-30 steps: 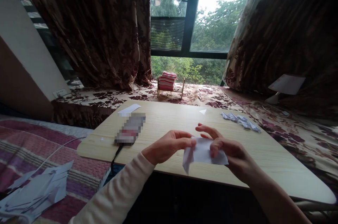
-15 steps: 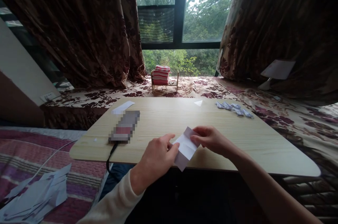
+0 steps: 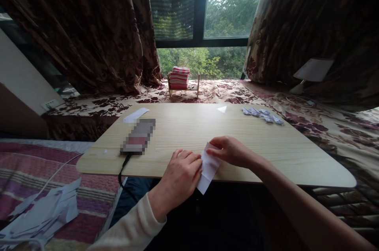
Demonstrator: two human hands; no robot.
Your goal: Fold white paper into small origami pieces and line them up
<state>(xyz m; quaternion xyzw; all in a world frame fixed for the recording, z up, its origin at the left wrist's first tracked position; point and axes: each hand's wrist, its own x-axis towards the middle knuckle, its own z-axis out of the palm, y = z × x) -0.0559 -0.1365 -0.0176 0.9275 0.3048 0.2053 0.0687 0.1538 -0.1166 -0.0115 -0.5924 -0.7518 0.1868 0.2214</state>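
Observation:
A folded white piece of paper (image 3: 209, 170) lies between my hands at the near edge of the wooden table (image 3: 177, 126), one corner jutting past the edge. My left hand (image 3: 182, 176) has its fingers closed along the paper's left side. The fingers of my right hand (image 3: 229, 150) are bent over the paper's upper right part, thumb on its face. Several small folded paper pieces (image 3: 263, 114) sit in a cluster at the table's far right. A white paper strip (image 3: 136, 115) rests at the far left.
A blurred-out flat device (image 3: 139, 136) with a black strap lies on the table's left. Loose paper strips (image 3: 50, 211) are piled on the striped bedspread (image 3: 94, 199). Beyond the table, a small rack (image 3: 183, 89) holds striped cloths, and a lamp (image 3: 314, 70) stands right.
My left hand has turned over the paper's left side, its fingers now lying more along it. The paper looks narrower than before. The view has tilted slightly downward.

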